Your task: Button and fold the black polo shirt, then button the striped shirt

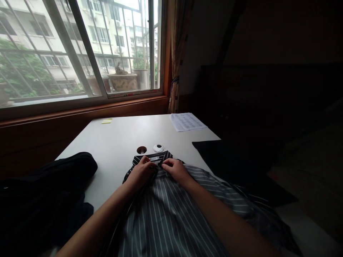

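A dark striped shirt (163, 214) lies spread on the white table, its collar (167, 155) pointing away from me. My left hand (143, 169) pinches the left side of the front just below the collar. On the other side of the neck opening, my right hand (175, 169) pinches the fabric edge between thumb and fingers. The two hands are close together, fingertips a small gap apart. Any button between the fingers is too small to make out. The right sleeve side stretches off toward the lower right.
Dark clothing (48, 200) is heaped at the left of the white table (118, 135). Beyond the collar are a round cable hole (142, 150) and its white cover (158, 148). Printed sheets (187, 121) and a yellow sticky note (107, 121) lie near the far edge, below a window.
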A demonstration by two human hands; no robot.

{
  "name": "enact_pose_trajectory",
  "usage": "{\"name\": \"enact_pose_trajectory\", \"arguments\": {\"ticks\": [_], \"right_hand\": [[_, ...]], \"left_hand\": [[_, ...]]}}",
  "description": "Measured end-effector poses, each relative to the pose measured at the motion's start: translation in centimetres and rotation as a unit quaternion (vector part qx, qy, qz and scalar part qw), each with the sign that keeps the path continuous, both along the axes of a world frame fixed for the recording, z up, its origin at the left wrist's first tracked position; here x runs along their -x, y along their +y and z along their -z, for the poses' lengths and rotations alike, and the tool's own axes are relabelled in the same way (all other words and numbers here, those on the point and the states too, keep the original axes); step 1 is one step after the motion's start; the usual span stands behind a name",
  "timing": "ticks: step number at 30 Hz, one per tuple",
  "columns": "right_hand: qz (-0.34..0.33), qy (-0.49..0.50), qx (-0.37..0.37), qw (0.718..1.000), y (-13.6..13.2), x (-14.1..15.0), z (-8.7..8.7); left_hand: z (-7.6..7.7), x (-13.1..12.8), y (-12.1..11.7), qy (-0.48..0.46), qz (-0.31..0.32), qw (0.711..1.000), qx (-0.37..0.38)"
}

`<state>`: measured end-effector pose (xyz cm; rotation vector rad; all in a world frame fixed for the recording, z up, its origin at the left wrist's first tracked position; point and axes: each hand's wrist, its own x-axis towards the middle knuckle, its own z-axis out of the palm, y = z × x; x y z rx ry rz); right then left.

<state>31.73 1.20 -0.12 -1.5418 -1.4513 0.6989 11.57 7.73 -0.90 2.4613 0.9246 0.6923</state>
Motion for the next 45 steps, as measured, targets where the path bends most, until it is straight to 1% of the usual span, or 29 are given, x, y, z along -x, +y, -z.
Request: {"name": "enact_pose_trajectory", "arguments": {"ticks": [2, 4, 8, 10, 12, 17, 20, 23, 26, 32, 36, 40, 42, 45], "right_hand": [[0.003, 0.005, 0.007, 1.0, 0.0, -0.1, 0.0], [0.006, 0.01, 0.013, 1.0, 0.0, 0.0, 0.0], [0.005, 0.015, 0.014, 1.0, -0.2, 0.4, 0.1], [0.011, 0.018, 0.007, 1.0, -0.4, 0.6, 0.1], [0.023, 0.017, -0.005, 1.0, -0.6, 0.6, 0.2], [0.029, -0.004, -0.029, 0.999, -0.9, 0.6, 0.4], [0.028, -0.014, -0.042, 0.999, -0.9, 0.6, 0.5], [0.039, -0.028, -0.06, 0.997, -0.9, 0.7, 0.6], [0.038, -0.032, -0.072, 0.996, -1.0, 0.8, 0.6], [0.035, -0.017, -0.083, 0.996, -1.0, 0.8, 0.6], [0.037, 0.011, -0.08, 0.996, -0.8, 0.7, 0.6], [0.032, 0.075, -0.062, 0.995, -0.9, 0.9, 0.3], [0.028, 0.089, -0.066, 0.993, -1.0, 1.2, 0.2], [0.006, 0.074, -0.077, 0.994, -1.2, 1.5, 0.1]], "left_hand": [[0.7, 0.1, -0.1, -0.005, -0.002, 1.0, -0.003], [1.1, 0.3, -0.2, -0.012, 0.007, 1.0, -0.003], [1.1, 0.5, -0.3, -0.029, 0.028, 0.999, -0.005], [1.0, 0.5, -0.3, -0.033, 0.026, 0.999, -0.008], [1.0, 0.5, -0.3, -0.03, 0.019, 0.999, -0.032], [0.8, 0.5, -0.4, 0.047, -0.002, 0.989, -0.138], [0.6, 0.5, -0.5, 0.087, -0.001, 0.983, -0.162], [0.4, 0.4, -0.5, 0.105, -0.009, 0.98, -0.169], [0.5, 0.2, -0.4, 0.103, -0.016, 0.98, -0.171], [0.5, 0.2, -0.3, 0.06, 0.004, 0.986, -0.156], [0.4, 0.4, -0.2, 0.014, 0.029, 0.991, -0.129], [0.3, 0.1, -0.2, -0.027, 0.064, 0.992, -0.109], [0.4, 0.0, -0.3, -0.044, 0.077, 0.991, -0.101], [0.5, -0.1, -0.5, -0.066, 0.065, 0.993, -0.067]]}}
